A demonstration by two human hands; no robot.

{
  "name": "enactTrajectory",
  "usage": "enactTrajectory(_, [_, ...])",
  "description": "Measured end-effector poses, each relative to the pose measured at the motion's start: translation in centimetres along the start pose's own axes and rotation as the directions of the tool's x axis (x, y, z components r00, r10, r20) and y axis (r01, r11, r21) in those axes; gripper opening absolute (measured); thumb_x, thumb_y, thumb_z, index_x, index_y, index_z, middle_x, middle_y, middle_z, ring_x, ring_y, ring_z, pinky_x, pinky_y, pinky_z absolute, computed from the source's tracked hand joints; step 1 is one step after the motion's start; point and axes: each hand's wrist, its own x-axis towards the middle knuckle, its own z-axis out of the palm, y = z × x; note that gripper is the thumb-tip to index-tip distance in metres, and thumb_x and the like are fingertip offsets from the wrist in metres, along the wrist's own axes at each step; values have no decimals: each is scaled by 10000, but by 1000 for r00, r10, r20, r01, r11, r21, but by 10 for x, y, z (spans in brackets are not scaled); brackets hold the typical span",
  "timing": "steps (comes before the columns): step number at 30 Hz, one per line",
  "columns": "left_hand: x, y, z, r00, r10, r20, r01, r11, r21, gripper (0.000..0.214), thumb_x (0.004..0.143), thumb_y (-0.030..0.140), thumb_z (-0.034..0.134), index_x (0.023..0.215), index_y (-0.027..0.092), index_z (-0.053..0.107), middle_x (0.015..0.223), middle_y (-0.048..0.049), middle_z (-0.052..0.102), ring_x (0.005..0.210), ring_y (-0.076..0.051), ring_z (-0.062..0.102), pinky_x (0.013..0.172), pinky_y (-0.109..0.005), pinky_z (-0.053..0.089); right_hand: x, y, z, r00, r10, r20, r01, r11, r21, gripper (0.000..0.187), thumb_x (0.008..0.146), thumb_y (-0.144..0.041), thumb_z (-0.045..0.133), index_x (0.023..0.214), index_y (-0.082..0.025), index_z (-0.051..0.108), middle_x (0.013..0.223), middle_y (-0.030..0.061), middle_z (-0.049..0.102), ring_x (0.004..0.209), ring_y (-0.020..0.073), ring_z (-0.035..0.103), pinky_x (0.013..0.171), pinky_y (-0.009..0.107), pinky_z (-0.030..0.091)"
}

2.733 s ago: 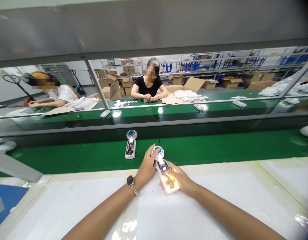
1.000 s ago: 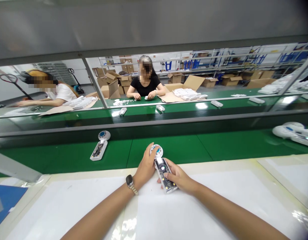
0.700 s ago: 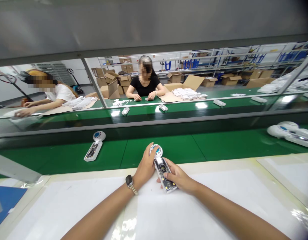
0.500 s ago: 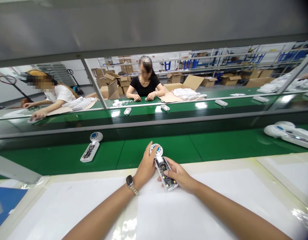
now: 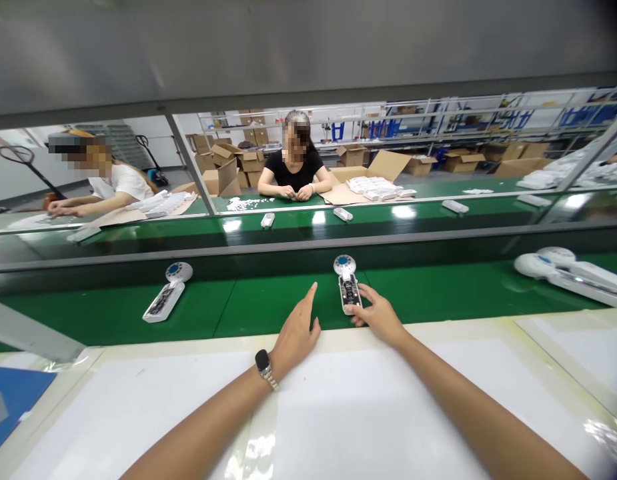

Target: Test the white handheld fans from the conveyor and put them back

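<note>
On the green conveyor (image 5: 273, 308) past the far edge of the worktop (image 5: 138, 413), we had one white handheld device (image 5: 161, 301) lying well left. Our left hand (image 5: 295, 333) was open, its fingers (image 5: 308, 300) holding nothing. Just beside it lay a second device (image 5: 349, 285), with the fingers (image 5: 361, 319) of our right hand (image 5: 381, 318) touching its lower end, not wrapped around it.

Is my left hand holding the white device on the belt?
No, the left hand is apart; only the right hand touches the device.
</note>
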Motion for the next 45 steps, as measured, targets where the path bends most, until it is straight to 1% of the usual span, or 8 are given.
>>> enactTrajectory(2, [0, 1, -2, 1000, 22, 4, -22, 1000, 13, 655, 843, 137, 385, 1422, 205, 85, 1406, -110, 347, 1247, -213, 392, 1010, -400, 366, -2, 1, 3, 995, -39, -90, 23, 985, -171, 645, 656, -434, 675, 1215, -205, 447, 1244, 115, 519, 449, 91, 539, 482, 313, 501])
enactTrajectory(5, [-2, 7, -4, 986, 141, 87, -142, 990, 13, 640, 830, 119, 383, 1414, 202, 134, 1373, -103, 401, 1230, -204, 413, 1005, -388, 374, -8, -1, 6, 965, -229, -127, 166, 910, -379, 496, 723, -410, 606, 1147, -182, 486, 1136, 105, 573, 456, 90, 505, 543, 319, 489])
enactTrajectory(7, [-3, 11, -5, 948, 267, 170, -271, 963, -3, 639, 812, 96, 383, 1405, 199, 166, 1331, -102, 453, 1207, -201, 437, 990, -383, 387, -16, -4, 7, 929, -370, -18, 323, 831, -452, 447, 765, -335, 553, 1175, -185, 457, 1145, 108, 555, 530, 109, 543, 586, 307, 485])
enactTrajectory(9, [-5, 15, -4, 891, 381, 247, -389, 921, -18, 614, 790, 74, 391, 1374, 194, 243, 1277, -100, 504, 1171, -206, 466, 966, -384, 403, -26, -8, 11, 866, -456, 204, 495, 728, -474, 404, 771, -244, 515, 1169, -201, 460, 1138, 93, 558, 666, 143, 594, 637, 294, 484])
enactTrajectory(12, [-7, 15, -1, 830, 447, 333, -470, 883, -14, 480, 766, 65, 411, 1231, 183, 430, 1146, -89, 583, 1063, -210, 529, 898, -364, 437, -37, -12, 19, 780, -447, 438, 624, 610, -488, 287, 778, -181, 479, 1060, -210, 526, 1029, 62, 608, 835, 186, 603, 713, 294, 476])
enactTrajectory(18, [-5, 15, 0, 840, 420, 343, -455, 890, 23, 369, 765, 57, 396, 1102, 171, 497, 1048, -83, 604, 971, -200, 552, 856, -348, 443, -39, -17, 23, 820, -348, 455, 565, 624, -540, 249, 850, -196, 407, 1059, -218, 542, 1055, 56, 610, 868, 183, 606, 746, 298, 472])
enactTrajectory(25, [-5, 14, 2, 859, 394, 328, -421, 907, 13, 329, 761, 59, 404, 1053, 169, 509, 997, -71, 622, 935, -189, 557, 840, -326, 439, -36, -15, 22, 809, -305, 502, 561, 658, -503, 355, 864, -200, 384, 1200, -216, 497, 1151, 55, 611, 995, 205, 590, 846, 343, 456])
enactTrajectory(45, [-5, 16, -1, 855, 379, 354, -401, 916, -12, 374, 757, 48, 400, 1092, 180, 502, 1066, -65, 611, 1006, -188, 540, 872, -325, 425, -35, -11, 21, 801, -336, 495, 582, 631, -514, 367, 850, -178, 388, 1193, -193, 517, 1148, 64, 621, 987, 208, 604, 842, 341, 468])
